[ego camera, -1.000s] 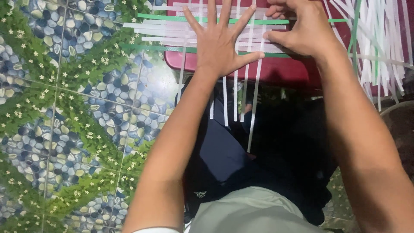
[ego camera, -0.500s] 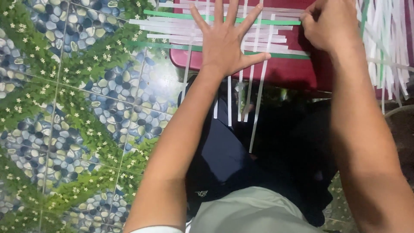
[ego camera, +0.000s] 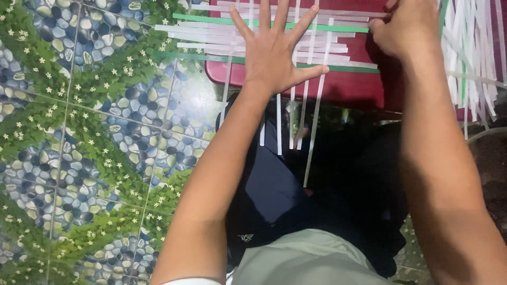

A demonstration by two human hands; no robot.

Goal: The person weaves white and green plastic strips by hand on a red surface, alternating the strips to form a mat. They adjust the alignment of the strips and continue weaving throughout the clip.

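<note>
A person seated above a tiled floor point(ego camera: 90, 137), patterned with blue pebbles, green leaves and small white flowers, works at a mat of woven strips point(ego camera: 237, 39) laid across a dark red board point(ego camera: 343, 89). The left hand point(ego camera: 277, 53) lies open and flat, fingers spread wide, pressing down on the strips where white bands running sideways cross white bands running lengthwise. Two green strips point(ego camera: 338, 27) run sideways through the weave, one near the top of the view and one just under the palm. The loose ends of the lengthwise strips point(ego camera: 317, 132) hang off the near edge of the board over the person's dark trousers point(ego camera: 269, 195). The right hand point(ego camera: 404, 29) is curled closed at the right side of the weave, its fingertips pinched at the ends of the sideways strips; exactly which strip it grips cannot be told. Beyond the right forearm, a loose sheaf of white and green strips point(ego camera: 472, 68) fans down over the board's far right part. A pale grey-green shirt point(ego camera: 306, 261) fills the bottom of the view.
</note>
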